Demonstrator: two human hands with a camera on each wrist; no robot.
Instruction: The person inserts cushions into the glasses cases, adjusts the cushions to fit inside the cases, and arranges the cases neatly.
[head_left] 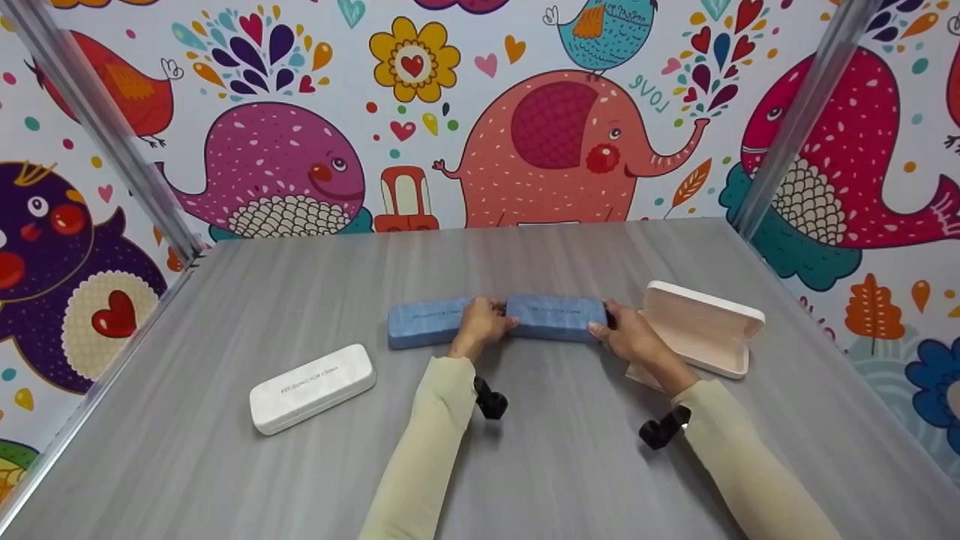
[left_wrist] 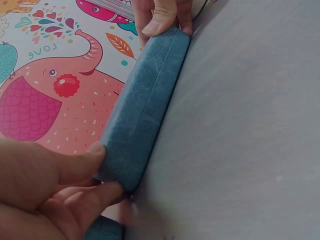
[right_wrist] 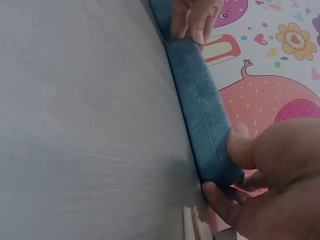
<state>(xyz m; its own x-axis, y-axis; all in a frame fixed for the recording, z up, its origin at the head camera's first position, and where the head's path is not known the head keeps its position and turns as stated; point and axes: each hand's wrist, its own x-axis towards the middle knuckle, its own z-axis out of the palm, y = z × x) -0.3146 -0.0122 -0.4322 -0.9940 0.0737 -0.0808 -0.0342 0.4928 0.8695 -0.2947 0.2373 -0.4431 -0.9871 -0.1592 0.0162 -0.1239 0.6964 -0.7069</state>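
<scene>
Both hands grip a closed blue glasses case (head_left: 555, 318) by its two ends. My left hand (head_left: 484, 322) pinches the left end, and my right hand (head_left: 630, 334) pinches the right end, thumb on the near side. In the left wrist view the case (left_wrist: 142, 110) runs between the two hands, its lid seam showing along the side. A second blue glasses case (head_left: 424, 324) lies just left, partly hidden behind my left hand. In the right wrist view my right thumb (right_wrist: 241, 145) presses the side near the corner.
A white glasses case (head_left: 313, 388) lies closed at the left of the grey table (head_left: 540, 480). To the right, an open white case (head_left: 697, 326) stands beside my right hand, its pale lining showing. A patterned wall (head_left: 420, 142) with metal posts borders the table.
</scene>
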